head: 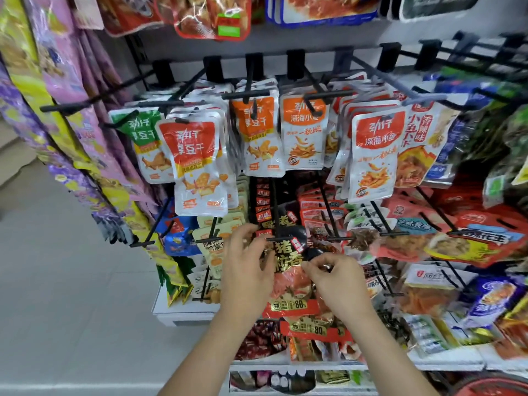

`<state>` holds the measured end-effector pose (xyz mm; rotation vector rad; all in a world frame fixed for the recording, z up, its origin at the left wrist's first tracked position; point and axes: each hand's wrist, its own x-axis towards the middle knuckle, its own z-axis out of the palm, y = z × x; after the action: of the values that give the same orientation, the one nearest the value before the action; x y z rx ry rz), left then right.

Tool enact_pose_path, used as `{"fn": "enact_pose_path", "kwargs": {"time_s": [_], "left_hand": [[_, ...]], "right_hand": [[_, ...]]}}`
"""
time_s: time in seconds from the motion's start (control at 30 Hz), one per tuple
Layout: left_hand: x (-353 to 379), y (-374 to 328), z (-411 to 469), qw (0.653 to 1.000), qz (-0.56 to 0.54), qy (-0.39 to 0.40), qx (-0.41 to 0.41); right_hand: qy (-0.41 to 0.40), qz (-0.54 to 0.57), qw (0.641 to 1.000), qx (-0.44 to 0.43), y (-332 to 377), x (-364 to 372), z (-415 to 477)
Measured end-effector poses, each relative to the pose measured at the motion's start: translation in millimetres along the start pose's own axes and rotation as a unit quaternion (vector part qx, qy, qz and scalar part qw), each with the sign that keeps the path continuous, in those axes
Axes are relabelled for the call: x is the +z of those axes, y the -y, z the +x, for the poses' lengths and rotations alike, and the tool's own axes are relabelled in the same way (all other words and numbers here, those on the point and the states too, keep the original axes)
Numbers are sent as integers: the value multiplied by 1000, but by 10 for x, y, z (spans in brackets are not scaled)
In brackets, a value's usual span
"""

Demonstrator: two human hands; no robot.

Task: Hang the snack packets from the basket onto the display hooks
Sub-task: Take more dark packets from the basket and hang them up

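Nearest me, my left hand (245,270) and right hand (335,284) hold the black-and-red snack packet (285,267) between them, low in the middle of the display. My left fingers (246,233) are curled at its ten o'clock corner and pinch the top edge. My right fingers (310,265) are pressed together on the edge at two o'clock. The packet's top sits right at the crossbar tip of the display hook (275,212), which runs away from me toward twelve o'clock. I judge the packet is at the point of being threaded on, though I cannot see its hang hole behind the glossy film and my own knuckles. To do it well, I would keep the top edge taut and level between both pinches, so the hole stays open and does not fold. I would line the hole up with the tip, clear the crossbar one end at a time, then slide the packet straight back along the rod. The risk is crumpling the header or nudging the neighbours. A like red packet marked 80 (313,328) hangs just below at six o'clock, and red pouches (317,215) crowd the next hook at two o'clock. Farther up, at eleven o'clock, white-and-orange packets (200,167) hang on the upper row, well clear of my work. A red rim (491,386) at five o'clock may be the basket; I cannot tell.
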<state>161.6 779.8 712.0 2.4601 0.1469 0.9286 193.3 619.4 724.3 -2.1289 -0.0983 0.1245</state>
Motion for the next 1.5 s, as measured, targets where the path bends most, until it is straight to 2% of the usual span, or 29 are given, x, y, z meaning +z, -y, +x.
{"fn": "enact_pose_path", "kwargs": {"time_s": [0.1,0.23,0.43,0.6,0.87,0.97,1.07,1.13,1.2,1.27,1.33,1.4,1.5], "left_hand": [[38,-36,-144,996,72,6,54],[184,-107,-75,989,115,93,29],[327,3,129,979,155,114,61],[391,89,121,968,193,153,55],[465,145,276,944,242,212,77],[463,146,316,950,210,223,63],[418,140,280,951,184,244,57],[356,148,173,968,98,231,27],[280,110,45,981,-33,185,-56],[176,-4,-58,961,-153,154,-171],[36,-196,-110,911,-274,150,-268],[-51,-339,-138,879,-337,147,-304],[-76,-405,-170,876,-336,113,-327]], "right_hand": [[-15,-37,999,-23,-8,32,27],[-8,-115,993,-39,6,6,20],[-33,-164,985,-44,-84,-209,-93],[-63,-116,989,-61,-133,-202,-135],[-65,65,995,-44,-100,-166,-170],[-60,135,989,-15,-135,-129,-147],[-63,142,988,-12,-224,-62,-121],[-62,146,987,-16,-261,-61,-123],[-58,164,985,-16,-264,-67,-137],[-56,177,982,-20,-235,-60,-159],[-52,192,980,-26,-185,-57,-197],[-38,223,974,-24,-163,-53,-231],[-7,264,964,-5,-85,-44,-284]]}}
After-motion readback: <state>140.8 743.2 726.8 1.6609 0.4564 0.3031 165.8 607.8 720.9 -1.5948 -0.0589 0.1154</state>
